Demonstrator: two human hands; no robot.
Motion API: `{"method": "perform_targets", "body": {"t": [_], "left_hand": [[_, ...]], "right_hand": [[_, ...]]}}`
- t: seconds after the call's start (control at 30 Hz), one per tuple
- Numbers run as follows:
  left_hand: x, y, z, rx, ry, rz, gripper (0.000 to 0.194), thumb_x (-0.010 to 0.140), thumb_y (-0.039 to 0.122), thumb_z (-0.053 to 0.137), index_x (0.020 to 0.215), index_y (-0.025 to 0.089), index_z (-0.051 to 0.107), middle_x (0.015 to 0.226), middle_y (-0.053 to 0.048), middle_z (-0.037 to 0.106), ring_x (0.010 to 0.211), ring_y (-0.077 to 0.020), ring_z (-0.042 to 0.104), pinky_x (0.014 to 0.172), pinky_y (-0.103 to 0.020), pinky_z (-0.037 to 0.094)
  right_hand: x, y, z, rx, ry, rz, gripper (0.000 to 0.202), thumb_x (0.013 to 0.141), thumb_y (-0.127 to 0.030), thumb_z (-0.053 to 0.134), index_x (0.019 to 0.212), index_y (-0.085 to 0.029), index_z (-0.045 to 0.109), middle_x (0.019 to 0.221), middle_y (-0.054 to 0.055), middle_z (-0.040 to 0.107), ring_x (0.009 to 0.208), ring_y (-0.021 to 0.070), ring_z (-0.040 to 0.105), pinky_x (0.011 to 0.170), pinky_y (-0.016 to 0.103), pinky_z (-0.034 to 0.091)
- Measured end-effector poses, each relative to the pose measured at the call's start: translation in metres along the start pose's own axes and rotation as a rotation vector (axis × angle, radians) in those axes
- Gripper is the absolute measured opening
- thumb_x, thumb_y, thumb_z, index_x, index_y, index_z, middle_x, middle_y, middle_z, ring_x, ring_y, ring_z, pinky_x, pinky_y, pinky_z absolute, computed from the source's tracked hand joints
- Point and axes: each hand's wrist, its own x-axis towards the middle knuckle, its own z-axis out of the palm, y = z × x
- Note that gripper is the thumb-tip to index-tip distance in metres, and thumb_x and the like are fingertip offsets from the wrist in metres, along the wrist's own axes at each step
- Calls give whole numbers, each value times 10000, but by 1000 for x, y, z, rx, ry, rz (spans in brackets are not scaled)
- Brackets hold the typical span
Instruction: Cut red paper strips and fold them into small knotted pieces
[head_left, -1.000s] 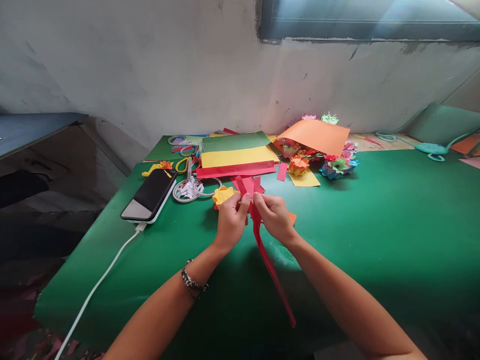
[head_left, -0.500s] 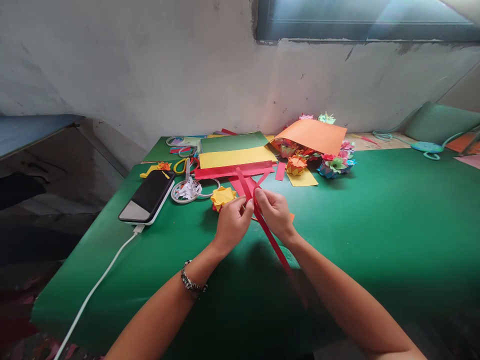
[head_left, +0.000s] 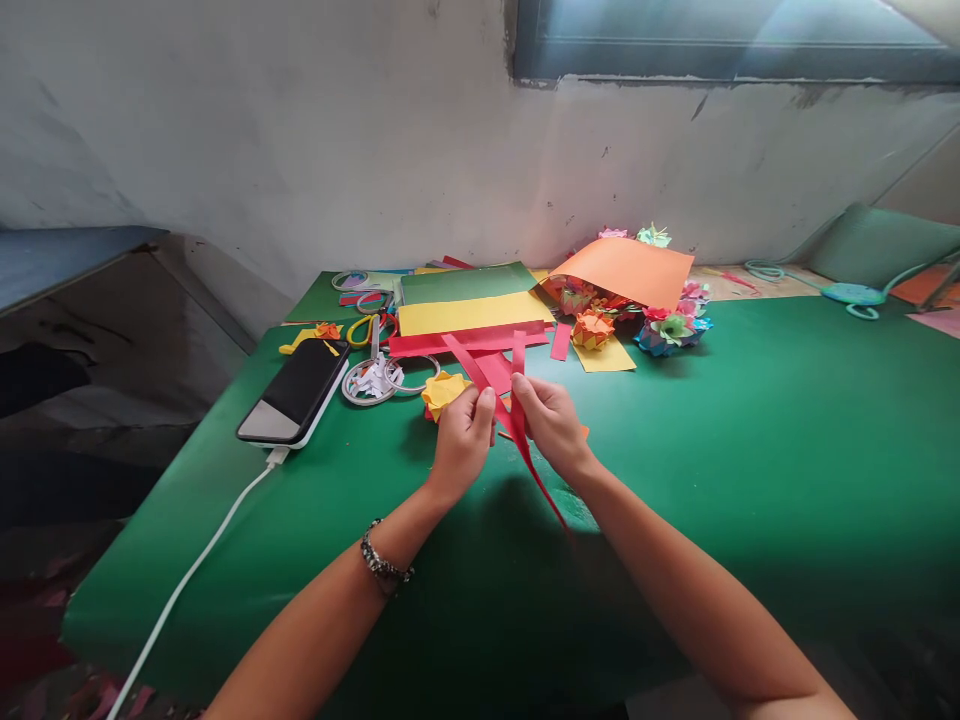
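Between my hands is a red paper strip (head_left: 534,465), one end of it hanging down toward me over the green tabletop. My left hand (head_left: 465,435) is closed on the strip, thumb on top, and a red end slants up and left past it. My right hand (head_left: 551,425) pinches the same red paper, with another end sticking straight up beside the thumb. Whether the ends belong to one strip or two I cannot tell. Just left of my left hand sits a yellow folded-paper flower (head_left: 444,393). A pink-red paper piece (head_left: 495,370) lies behind my hands.
Coloured sheets (head_left: 469,315) lie at the back, near scissors (head_left: 373,330) and tape rings (head_left: 412,373). A phone (head_left: 296,393) with a white cable (head_left: 202,570) is on the left. Paper flowers (head_left: 671,330) stand behind on the right, partly under an orange sheet (head_left: 622,268).
My hands have moved slightly apart. The upper red ends have spread, one swinging left and the other now upright; the hanging end has drawn up and looks shorter.
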Motion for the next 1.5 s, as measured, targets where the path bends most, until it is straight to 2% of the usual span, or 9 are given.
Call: {"method": "perform_targets", "body": {"t": [0.13,0.23,0.5,0.7,0.97,1.13,1.23,1.37,1.5], "left_hand": [[-1,0,2,119,-104,21,259,784,386,393,608,195,405,456,53,409,430,-97,408,449,-217,321],[-1,1,1,246,-150,96,281,783,321,400,536,198,348,438,51,384,425,-95,376,450,-223,276],[0,2,-5,362,-6,176,286,811,310,356,550,198,330,483,39,364,458,-101,352,465,-227,238],[0,2,-6,529,15,267,257,820,304,349,587,202,314,525,32,379,488,-111,350,490,-231,246],[1,2,-5,420,41,258,252,835,274,329,593,206,317,524,31,391,485,-111,376,480,-231,282],[2,1,-7,220,94,127,265,848,334,295,619,210,343,454,53,386,421,-101,387,468,-228,313],[2,0,-6,124,21,62,310,838,416,289,615,208,348,436,57,378,408,-98,398,457,-225,321],[1,0,-4,205,-138,62,322,789,433,394,572,196,379,448,46,401,435,-99,403,456,-227,302],[1,0,-4,270,-90,179,313,801,328,396,528,190,333,460,53,360,448,-84,349,453,-219,266]], "right_hand": [[1,1,0,18,65,-13,474,743,-575,423,495,-196,284,472,-60,260,449,60,225,415,212,208],[1,2,-1,-5,124,-29,465,756,-558,408,498,-201,261,475,-63,237,454,63,206,420,216,203],[-6,1,0,-307,19,-195,360,780,-323,422,500,-193,237,470,-64,219,456,63,207,429,215,194],[-7,0,0,-408,5,-292,339,786,-312,427,517,-190,262,460,-64,258,450,63,218,436,212,205],[-2,4,-1,-243,-18,-201,338,799,-328,383,516,-196,256,477,-62,235,464,66,203,427,218,192],[-2,2,1,-46,37,-49,345,793,-394,385,523,-200,294,469,-66,263,442,63,233,423,215,221],[-3,0,2,4,56,-35,357,793,-416,401,525,-195,321,464,-67,292,440,61,248,426,211,236],[-2,0,2,86,89,-19,384,771,-473,435,531,-195,322,467,-70,295,439,59,261,420,205,242],[-1,3,0,102,74,3,392,769,-505,415,544,-205,302,463,-79,271,423,59,248,409,210,236]]}}
